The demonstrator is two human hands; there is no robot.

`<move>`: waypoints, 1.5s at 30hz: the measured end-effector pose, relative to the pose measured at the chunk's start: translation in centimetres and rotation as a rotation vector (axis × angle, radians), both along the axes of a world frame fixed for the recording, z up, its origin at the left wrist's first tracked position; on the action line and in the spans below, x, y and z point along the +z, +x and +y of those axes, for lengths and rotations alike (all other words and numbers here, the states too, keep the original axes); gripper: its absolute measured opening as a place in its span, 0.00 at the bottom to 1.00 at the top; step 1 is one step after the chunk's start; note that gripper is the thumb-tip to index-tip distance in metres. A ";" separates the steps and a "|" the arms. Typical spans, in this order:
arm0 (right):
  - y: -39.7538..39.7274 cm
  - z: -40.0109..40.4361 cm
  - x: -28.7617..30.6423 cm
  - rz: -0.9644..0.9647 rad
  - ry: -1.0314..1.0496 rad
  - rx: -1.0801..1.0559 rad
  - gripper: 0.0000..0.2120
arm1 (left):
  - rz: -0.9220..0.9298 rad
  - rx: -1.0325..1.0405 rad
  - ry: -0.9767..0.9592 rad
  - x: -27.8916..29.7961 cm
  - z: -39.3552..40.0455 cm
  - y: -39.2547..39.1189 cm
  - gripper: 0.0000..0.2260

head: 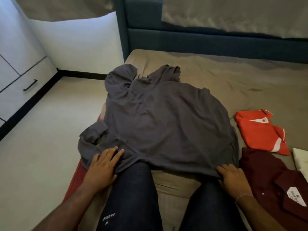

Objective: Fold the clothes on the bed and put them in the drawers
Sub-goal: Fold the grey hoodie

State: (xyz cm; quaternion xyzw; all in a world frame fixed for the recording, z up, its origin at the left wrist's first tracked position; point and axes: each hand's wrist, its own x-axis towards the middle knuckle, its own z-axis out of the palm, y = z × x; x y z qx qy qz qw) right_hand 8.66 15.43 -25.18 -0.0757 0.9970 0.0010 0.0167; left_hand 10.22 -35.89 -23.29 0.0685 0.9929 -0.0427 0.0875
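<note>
The person sits on the bed [208, 77] with both knees forward, and a grey hoodie [160, 120] lies spread out in front of them, the hood at the far end near the headboard [200, 39]. Its near hem falls over the person's left knee.

The left hand [104, 165] rests flat on the near left corner of the hoodie, fingers straight and a little spread, pressing the cloth down; it does not pinch anything. Just beyond it one sleeve [93, 132] is bunched and turned inward. The right hand [233, 177] is on the near right corner of the hem. Its fingers are curled onto the edge, and they seem to hold the cloth, but whether the thumb goes under the hem I cannot tell.

I judge that the step in hand is the smoothing of the hoodie before the first fold; no fold is made yet. The next move asks to pull the bunched sleeve straight, then bring it across the body, so the fabric does not keep a lump inside.

On the right side an orange shirt [260, 130] lies already folded, and near it a maroon shirt [270, 177] with a white label, touching the hoodie's edge. A white drawer front with a black handle [30, 85] is across the floor at the left, well apart from the bed.
</note>
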 end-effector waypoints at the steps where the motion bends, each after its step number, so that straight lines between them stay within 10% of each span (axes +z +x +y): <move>1: 0.1 -0.1 0.1 -0.006 -0.039 -0.007 0.23 | -0.046 0.030 0.009 -0.1 0.0 -0.6 0.35; 6: 0.1 1.3 0.6 -0.031 -0.365 -0.129 0.20 | 0.155 0.485 0.445 2.4 -0.5 -5.9 0.18; 14: -11.1 3.4 6.3 0.016 -0.865 -0.433 0.14 | 0.373 0.296 0.437 11.1 0.0 -24.0 0.11; 17: -17.9 2.7 7.0 0.084 -0.798 -0.565 0.01 | 0.341 0.317 0.473 10.5 2.3 -30.6 0.23; 22: -20.1 -1.3 5.9 0.088 -0.500 -0.610 0.28 | -0.031 0.494 0.340 5.9 2.0 -31.8 0.47; 29: -13.7 -16.2 3.1 -0.032 -0.836 -0.391 0.23 | 0.183 0.453 0.207 2.9 -0.6 -25.1 0.11; 33: -13.5 -25.7 4.4 -0.458 -1.468 -0.508 0.16 | 0.252 0.590 0.513 5.3 0.7 -22.9 0.13; 37: -13.4 -30.5 4.9 -0.723 -1.975 -0.561 0.24 | -0.095 1.009 1.685 7.9 6.7 -18.9 0.11; 39: -12.5 -30.3 4.7 -0.797 -2.196 -0.480 0.22 | -0.269 1.055 1.957 7.9 8.3 -16.2 0.10; 45: -10.2 -24.5 5.3 -0.666 -1.685 -0.528 0.06 | -0.447 0.989 1.922 3.7 9.9 -11.8 0.14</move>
